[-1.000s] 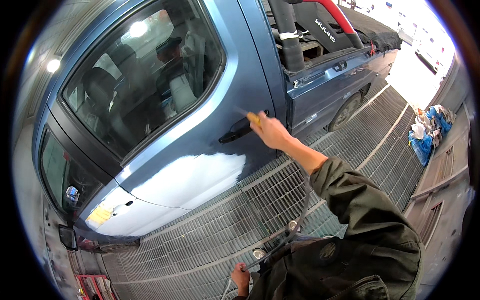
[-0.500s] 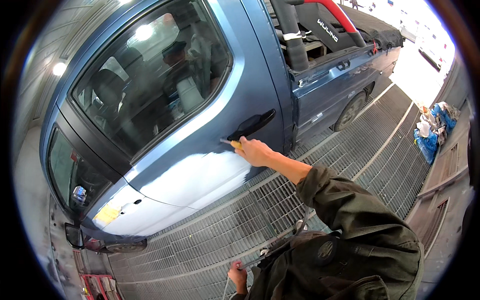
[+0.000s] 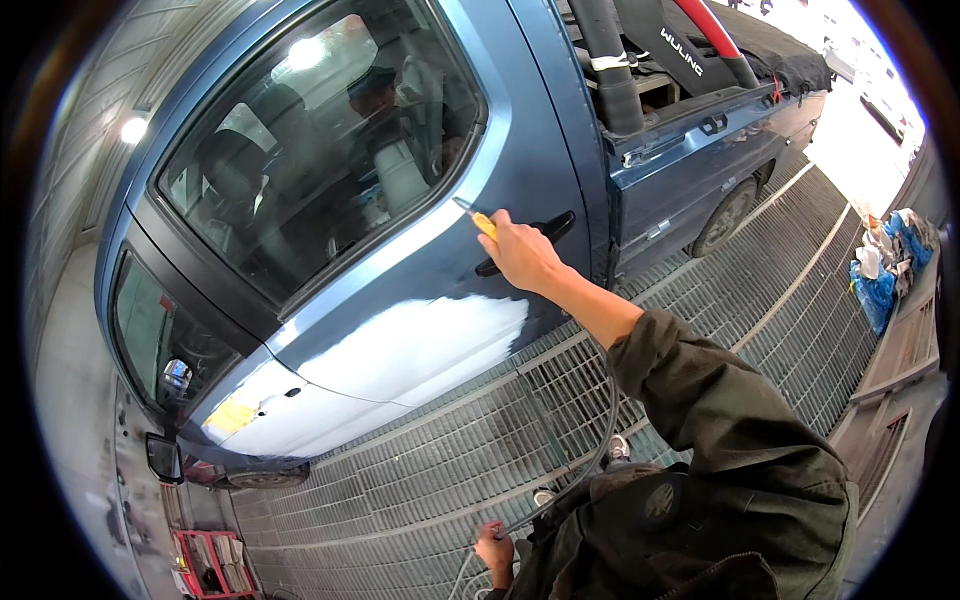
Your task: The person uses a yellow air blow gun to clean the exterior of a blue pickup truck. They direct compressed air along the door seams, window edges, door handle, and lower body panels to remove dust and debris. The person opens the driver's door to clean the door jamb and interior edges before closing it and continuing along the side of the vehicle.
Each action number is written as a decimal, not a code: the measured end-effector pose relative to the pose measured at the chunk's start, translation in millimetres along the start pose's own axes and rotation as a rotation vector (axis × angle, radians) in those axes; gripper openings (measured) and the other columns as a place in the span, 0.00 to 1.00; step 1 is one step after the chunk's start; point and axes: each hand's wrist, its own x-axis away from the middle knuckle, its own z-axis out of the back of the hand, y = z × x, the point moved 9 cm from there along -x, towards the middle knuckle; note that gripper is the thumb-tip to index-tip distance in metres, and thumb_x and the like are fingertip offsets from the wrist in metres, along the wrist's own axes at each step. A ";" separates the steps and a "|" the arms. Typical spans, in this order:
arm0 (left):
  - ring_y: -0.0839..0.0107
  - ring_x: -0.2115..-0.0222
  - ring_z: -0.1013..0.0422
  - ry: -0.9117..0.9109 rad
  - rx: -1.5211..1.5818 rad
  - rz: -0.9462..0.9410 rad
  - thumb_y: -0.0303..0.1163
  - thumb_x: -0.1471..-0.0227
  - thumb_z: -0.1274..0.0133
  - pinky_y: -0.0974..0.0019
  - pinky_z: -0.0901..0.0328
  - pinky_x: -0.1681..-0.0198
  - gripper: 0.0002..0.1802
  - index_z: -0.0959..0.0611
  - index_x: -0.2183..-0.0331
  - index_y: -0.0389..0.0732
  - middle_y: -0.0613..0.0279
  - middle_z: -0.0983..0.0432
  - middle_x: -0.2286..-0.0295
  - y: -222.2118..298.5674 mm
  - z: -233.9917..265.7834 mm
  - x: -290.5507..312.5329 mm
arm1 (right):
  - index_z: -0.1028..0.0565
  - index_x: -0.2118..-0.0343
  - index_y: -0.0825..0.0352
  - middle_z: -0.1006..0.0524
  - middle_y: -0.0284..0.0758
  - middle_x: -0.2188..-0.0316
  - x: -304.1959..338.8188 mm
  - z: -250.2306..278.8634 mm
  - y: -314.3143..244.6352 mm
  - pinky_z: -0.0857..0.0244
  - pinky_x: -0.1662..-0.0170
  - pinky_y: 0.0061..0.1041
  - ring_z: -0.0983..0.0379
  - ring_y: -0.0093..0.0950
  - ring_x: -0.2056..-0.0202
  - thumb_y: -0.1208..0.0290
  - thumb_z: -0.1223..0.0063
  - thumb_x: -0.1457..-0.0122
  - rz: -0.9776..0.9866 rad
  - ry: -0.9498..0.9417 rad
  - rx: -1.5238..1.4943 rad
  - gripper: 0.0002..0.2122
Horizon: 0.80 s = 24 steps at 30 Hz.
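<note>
My right hand [image 3: 522, 252] is closed around a yellow air blow gun [image 3: 484, 224] with a thin grey nozzle. The nozzle tip points at the blue door panel [image 3: 400, 262], just below the side window [image 3: 320, 170]. My wrist partly covers the black door handle [image 3: 557, 226]. Low at my front, my left hand [image 3: 493, 553] grips a grey air hose [image 3: 606, 430], which curves up and disappears behind my right forearm. Lower on the doors lies a broad white, matte patch [image 3: 420, 340]. Farther left, a yellow patch [image 3: 235, 412] shows near a small dark opening.
The pickup's cargo bed [image 3: 690, 160] extends to the upper right, with a red and black bar over it. Metal grating [image 3: 450, 470] forms the floor. Blue and white crumpled sheeting [image 3: 885, 265] lies by the right wall. A red rack [image 3: 212, 562] stands at the lower left.
My right hand has moved up with the blow gun, from beside the door handle toward the window's lower edge. More of the hose shows below my right arm. The view has shifted slightly.
</note>
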 end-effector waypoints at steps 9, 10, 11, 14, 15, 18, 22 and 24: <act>0.66 0.87 0.32 0.039 0.157 -0.067 0.32 0.55 0.40 0.62 0.39 0.81 0.03 0.16 0.72 0.48 0.58 0.30 0.88 29.2 -9.1 -7.0 | 0.35 0.59 0.72 0.22 0.50 0.72 -12.2 -42.5 -37.2 0.31 0.64 0.45 0.24 0.49 0.69 0.59 0.57 0.36 0.103 -0.259 0.050 0.17; 0.65 0.87 0.31 0.051 0.161 -0.088 0.32 0.55 0.40 0.62 0.39 0.81 0.03 0.16 0.72 0.48 0.58 0.31 0.88 37.2 -5.8 -7.7 | 0.35 0.59 0.73 0.22 0.50 0.72 -14.5 -37.9 -32.5 0.31 0.64 0.45 0.24 0.49 0.69 0.59 0.57 0.36 0.093 -0.256 0.063 0.17; 0.64 0.87 0.31 0.054 0.137 -0.063 0.31 0.56 0.39 0.62 0.39 0.81 0.04 0.16 0.72 0.48 0.58 0.31 0.88 38.0 -4.2 -6.7 | 0.35 0.59 0.73 0.22 0.50 0.72 -17.3 -28.8 -28.3 0.31 0.64 0.45 0.24 0.49 0.68 0.59 0.57 0.36 0.083 -0.219 0.101 0.17; 0.62 0.87 0.33 0.057 0.084 0.001 0.32 0.57 0.39 0.61 0.40 0.81 0.04 0.16 0.73 0.47 0.59 0.32 0.89 29.4 0.8 -3.2 | 0.36 0.60 0.74 0.22 0.50 0.71 -25.8 6.4 -12.1 0.30 0.62 0.44 0.24 0.50 0.67 0.60 0.56 0.37 0.027 -0.144 0.189 0.17; 0.63 0.87 0.33 0.038 0.120 0.013 0.32 0.57 0.39 0.61 0.40 0.82 0.04 0.16 0.73 0.47 0.59 0.32 0.89 31.3 -4.1 -6.3 | 0.36 0.61 0.73 0.22 0.50 0.73 -29.0 23.7 -5.6 0.29 0.64 0.43 0.24 0.49 0.69 0.61 0.55 0.37 0.045 -0.079 0.240 0.16; 0.64 0.88 0.35 -0.004 0.160 0.022 0.32 0.56 0.39 0.61 0.42 0.82 0.03 0.16 0.73 0.47 0.60 0.34 0.90 49.5 -8.6 -14.3 | 0.35 0.65 0.71 0.23 0.48 0.77 -36.8 69.2 2.4 0.28 0.72 0.40 0.23 0.45 0.74 0.61 0.52 0.39 0.102 0.110 0.375 0.15; 0.68 0.89 0.37 -0.009 0.152 -0.087 0.33 0.55 0.39 0.62 0.45 0.83 0.03 0.16 0.74 0.47 0.62 0.35 0.90 119.4 16.8 -31.1 | 0.35 0.66 0.70 0.25 0.44 0.78 -53.0 110.4 -1.2 0.29 0.77 0.34 0.24 0.40 0.80 0.63 0.50 0.40 0.175 0.306 0.544 0.13; 0.72 0.89 0.39 0.006 0.174 -0.113 0.31 0.56 0.39 0.64 0.46 0.83 0.03 0.16 0.74 0.46 0.64 0.36 0.90 135.1 28.8 -36.1 | 0.35 0.65 0.68 0.25 0.43 0.77 -61.1 123.9 -14.8 0.29 0.77 0.32 0.24 0.37 0.80 0.64 0.49 0.41 0.199 0.349 0.593 0.13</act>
